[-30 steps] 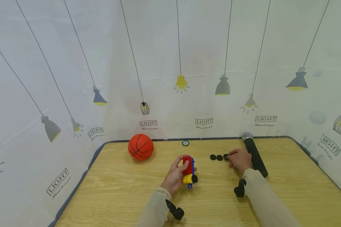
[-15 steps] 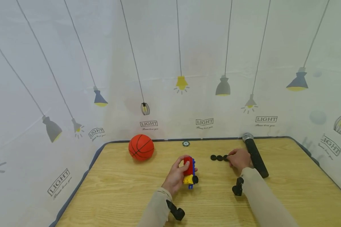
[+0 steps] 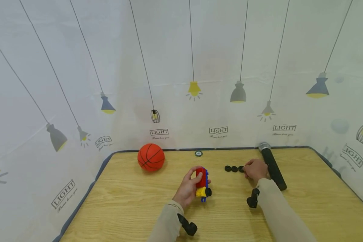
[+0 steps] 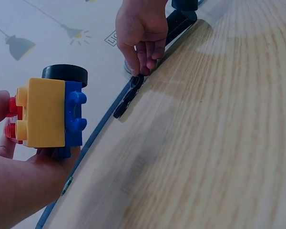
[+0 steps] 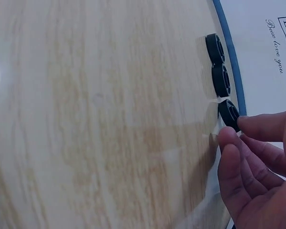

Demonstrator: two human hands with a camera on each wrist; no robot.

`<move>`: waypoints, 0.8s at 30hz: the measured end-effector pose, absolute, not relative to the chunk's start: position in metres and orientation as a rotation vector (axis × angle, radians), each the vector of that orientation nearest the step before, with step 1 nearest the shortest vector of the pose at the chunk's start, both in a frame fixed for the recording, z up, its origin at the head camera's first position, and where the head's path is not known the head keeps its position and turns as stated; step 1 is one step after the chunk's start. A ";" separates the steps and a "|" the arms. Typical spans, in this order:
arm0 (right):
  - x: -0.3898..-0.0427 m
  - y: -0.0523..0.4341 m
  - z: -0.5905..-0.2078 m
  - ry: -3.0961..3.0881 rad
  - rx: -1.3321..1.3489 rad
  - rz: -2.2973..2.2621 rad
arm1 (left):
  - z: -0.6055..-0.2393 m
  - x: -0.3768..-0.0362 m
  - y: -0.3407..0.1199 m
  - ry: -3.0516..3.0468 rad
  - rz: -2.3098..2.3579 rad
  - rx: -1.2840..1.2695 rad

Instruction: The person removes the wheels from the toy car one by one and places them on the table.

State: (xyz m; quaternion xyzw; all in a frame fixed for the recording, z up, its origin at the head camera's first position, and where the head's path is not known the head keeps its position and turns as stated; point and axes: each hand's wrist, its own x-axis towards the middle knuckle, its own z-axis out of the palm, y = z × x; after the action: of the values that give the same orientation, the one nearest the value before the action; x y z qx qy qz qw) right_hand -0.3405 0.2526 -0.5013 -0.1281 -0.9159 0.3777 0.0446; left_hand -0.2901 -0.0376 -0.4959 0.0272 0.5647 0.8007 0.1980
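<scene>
- Gripping a toy block car (image 3: 202, 183) mid-table, the left hand (image 3: 188, 188) curls round its red end in the head view; the right hand (image 3: 255, 169) pinches the nearest of three black wheels (image 3: 234, 168).
- "LIGHT" repeats across the backdrop (image 3: 181, 67); a basketball (image 3: 151, 157) sits far left, a microphone (image 3: 271, 166) just beside the right hand.
- Left wrist view: fingers (image 4: 19, 167) cradle the yellow-and-blue car (image 4: 50, 112), one wheel on top.
- Right wrist view: thumb and fingertips (image 5: 231, 138) nip the closest wheel (image 5: 229, 114); two more line up beyond.

Both hands (image 3: 189, 188) (image 3: 255, 170) forward, fingers curled, apparently pinching.
</scene>
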 end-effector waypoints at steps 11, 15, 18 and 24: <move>-0.340 0.254 -0.501 -2.828 -0.382 1.153 | -0.498 -0.293 -0.037 1.571 2.231 0.075; -0.342 0.254 -0.500 -2.814 -0.409 1.169 | -0.498 -0.293 -0.037 1.574 2.231 0.072; -0.344 0.253 -0.501 -2.801 -0.426 1.186 | -0.497 -0.293 -0.037 1.572 2.231 0.071; -0.346 0.252 -0.502 -2.794 -0.453 1.205 | -0.495 -0.294 -0.038 1.570 2.229 0.070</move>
State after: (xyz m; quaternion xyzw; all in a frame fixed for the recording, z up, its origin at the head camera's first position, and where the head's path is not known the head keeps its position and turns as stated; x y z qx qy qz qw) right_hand -0.3457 0.2517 -0.5020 -0.1471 -0.9078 0.3915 0.0326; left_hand -0.2937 -0.0378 -0.4955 0.0251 0.5632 0.7999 0.2056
